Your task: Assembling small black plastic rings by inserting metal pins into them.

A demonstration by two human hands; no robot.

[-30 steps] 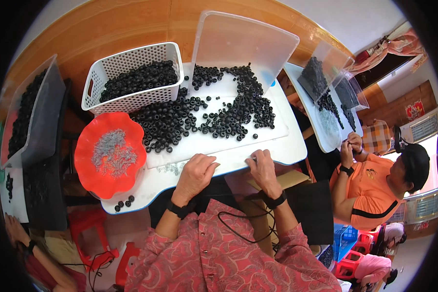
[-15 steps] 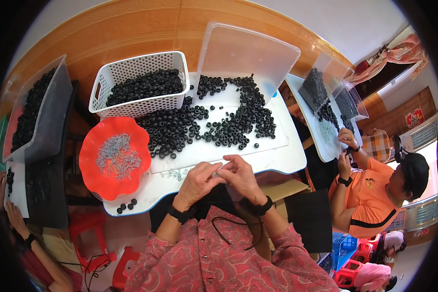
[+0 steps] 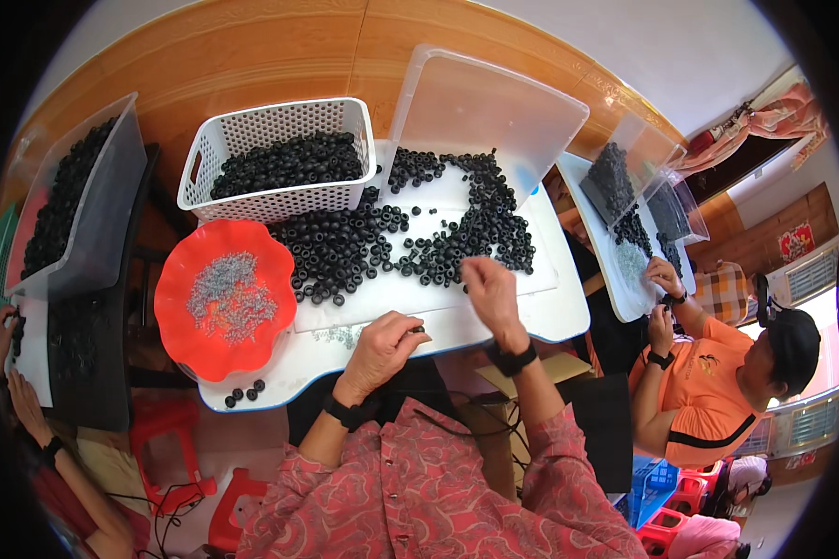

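My left hand [image 3: 375, 352] is closed in a pinch just over the table's front edge. A small black ring-like part [image 3: 419, 329] shows at its thumb and fingertips. Further right, my right hand [image 3: 494, 296] reaches to the near side of a heap of black ring-like parts [image 3: 480, 224]. Its fingers are curled together, and what they hold, if anything, is hidden. Another heap of the same black parts [image 3: 322, 244] lies to the left on a white board [image 3: 391, 303]. Small clear pieces [image 3: 340, 335] are scattered near my left hand.
A red scalloped bowl [image 3: 182, 321] of small clear pieces stands at left. Behind are a white perforated basket [image 3: 280, 200] of black parts and an upright translucent bin [image 3: 485, 112]. Several black parts [image 3: 244, 395] lie at the front left corner. A person in orange [image 3: 718, 373] works at right.
My hands have separated. The right hand went up and forward to the black parts, while the left stayed nearly in place, with a black part now visible at its fingertips.
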